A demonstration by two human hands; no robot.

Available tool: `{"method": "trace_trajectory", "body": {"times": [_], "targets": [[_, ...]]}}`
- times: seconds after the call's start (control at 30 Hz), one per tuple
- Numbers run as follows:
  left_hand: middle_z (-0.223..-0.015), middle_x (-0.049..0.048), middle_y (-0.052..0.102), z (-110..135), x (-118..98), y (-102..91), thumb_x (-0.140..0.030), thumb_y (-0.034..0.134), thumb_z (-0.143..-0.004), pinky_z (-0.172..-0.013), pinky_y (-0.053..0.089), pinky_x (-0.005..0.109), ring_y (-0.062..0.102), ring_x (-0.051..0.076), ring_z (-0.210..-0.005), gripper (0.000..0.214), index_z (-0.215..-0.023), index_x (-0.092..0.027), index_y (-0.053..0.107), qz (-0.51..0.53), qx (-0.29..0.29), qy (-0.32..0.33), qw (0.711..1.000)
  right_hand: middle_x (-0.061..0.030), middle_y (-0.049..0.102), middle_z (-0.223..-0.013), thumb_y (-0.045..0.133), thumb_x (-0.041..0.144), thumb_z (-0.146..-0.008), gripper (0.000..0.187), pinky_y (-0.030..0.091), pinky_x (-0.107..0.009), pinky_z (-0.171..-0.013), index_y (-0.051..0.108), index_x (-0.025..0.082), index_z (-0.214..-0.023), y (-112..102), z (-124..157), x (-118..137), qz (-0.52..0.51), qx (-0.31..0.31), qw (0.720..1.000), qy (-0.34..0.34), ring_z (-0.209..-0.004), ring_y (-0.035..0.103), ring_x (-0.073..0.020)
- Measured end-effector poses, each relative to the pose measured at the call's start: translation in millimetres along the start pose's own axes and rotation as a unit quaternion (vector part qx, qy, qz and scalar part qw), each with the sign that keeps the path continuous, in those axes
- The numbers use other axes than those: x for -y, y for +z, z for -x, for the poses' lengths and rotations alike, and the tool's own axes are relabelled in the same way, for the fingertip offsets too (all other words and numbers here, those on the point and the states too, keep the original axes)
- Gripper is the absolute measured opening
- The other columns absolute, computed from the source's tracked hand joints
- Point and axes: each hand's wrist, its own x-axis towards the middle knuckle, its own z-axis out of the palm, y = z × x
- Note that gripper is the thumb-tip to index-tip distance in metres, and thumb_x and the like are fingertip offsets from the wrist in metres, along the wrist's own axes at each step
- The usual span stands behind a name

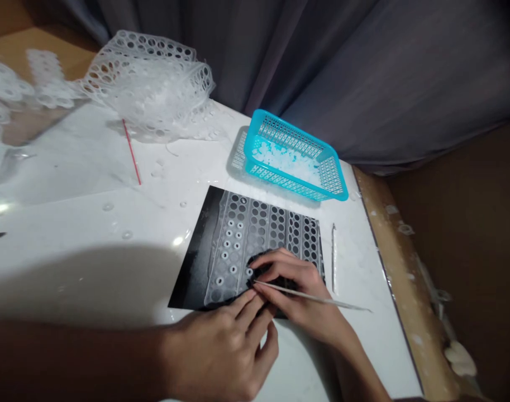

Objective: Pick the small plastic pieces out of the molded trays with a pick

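Observation:
A translucent sheet punched with rows of round holes point(255, 234) lies on a black mat point(196, 268) near the table's front. My right hand point(305, 296) rests on the sheet's near edge, fingers pinched round a thin white stick point(322, 300) whose tip points at the holes. My left hand point(225, 352) lies beside it, fingertips pressing on the sheet's near edge, holding nothing.
A turquoise plastic basket point(336, 184) with small white pieces inside stands behind the mat. A pile of used perforated sheets point(149, 84) lies at the back left, with a red stick point(132, 151). Another thin white stick point(333, 257) lies right of the mat. The table's wooden edge point(401, 279) runs along the right.

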Motion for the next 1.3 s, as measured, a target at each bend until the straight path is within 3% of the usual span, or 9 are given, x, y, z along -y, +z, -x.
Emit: {"method": "trace_trajectory", "body": {"times": [0.23,0.4,0.6,0.73,0.93,1.13,1.3], "targets": [[-0.12,0.0239,0.077,0,0,0.2,-0.037,0.053,-0.104,-0.112,0.054,0.051,0.075,0.037,-0.117,0.043,-0.126,-0.003,0.069,0.004,-0.001,-0.004,1.0,-0.0066,0.077,-0.111,0.073,0.018,-0.101,0.011,0.056,-0.042,-0.093,0.074,0.021,-0.09,1,0,0,0.021,0.0,1.0,-0.014,-0.104,0.072,-0.0224],[-0.113,0.0218,0.079,1,-2,2.3,-0.036,0.056,-0.103,-0.111,0.054,0.05,0.077,0.034,-0.11,0.042,-0.126,-0.004,0.069,0.008,-0.007,-0.01,1.0,-0.009,0.076,-0.116,0.068,0.013,-0.103,0.01,0.061,-0.04,-0.089,0.074,0.019,-0.097,0,2,4,0.113,0.024,0.99,-0.08,-0.102,0.072,-0.0223],[-0.108,0.0206,0.079,2,-3,2.4,-0.037,0.06,-0.099,-0.102,0.057,0.045,0.077,0.032,-0.104,0.041,-0.123,-0.005,0.069,0.019,0.01,-0.02,1.0,-0.02,0.077,-0.125,0.061,0.003,-0.102,0.013,0.066,-0.047,-0.09,0.072,0.011,-0.101,6,10,6,0.32,0.03,0.921,-0.222,-0.111,0.073,-0.0315],[-0.112,0.0233,0.078,1,-2,0.9,-0.038,0.062,-0.096,-0.104,0.056,0.047,0.077,0.035,-0.108,0.047,-0.127,-0.002,0.067,0.018,0.029,-0.011,0.999,-0.0222,0.077,-0.128,0.064,0.0,-0.098,0.012,0.068,-0.046,-0.094,0.071,0.01,-0.099,9,13,-2,0.353,0.003,0.898,-0.262,-0.11,0.076,-0.0321],[-0.119,0.0238,0.077,0,-1,-1.5,-0.041,0.06,-0.098,-0.114,0.05,0.048,0.074,0.037,-0.118,0.051,-0.13,-0.002,0.066,0.023,0.042,-0.015,0.999,-0.0166,0.08,-0.118,0.066,-0.001,-0.095,0.023,0.068,-0.045,-0.086,0.07,0.015,-0.111,11,8,-15,0.238,-0.042,0.947,-0.213,-0.103,0.077,-0.0275],[-0.123,0.0229,0.076,0,-2,-2.8,-0.04,0.06,-0.099,-0.114,0.051,0.048,0.074,0.036,-0.119,0.048,-0.129,-0.003,0.066,0.025,0.042,-0.02,0.999,-0.0099,0.081,-0.112,0.065,0.006,-0.099,0.017,0.065,-0.038,-0.086,0.071,0.021,-0.094,8,2,-11,0.104,-0.048,0.988,-0.099,-0.105,0.076,-0.0226],[-0.134,0.0236,0.073,1,-3,-2.1,-0.04,0.06,-0.101,-0.115,0.05,0.047,0.071,0.036,-0.126,0.047,-0.131,-0.005,0.066,0.027,0.037,-0.028,0.999,-0.0069,0.082,-0.109,0.069,0.016,-0.101,0.019,0.062,-0.036,-0.089,0.069,0.022,-0.083,5,-3,-8,0.046,-0.065,0.997,-0.005,-0.102,0.078,-0.0209]]}}
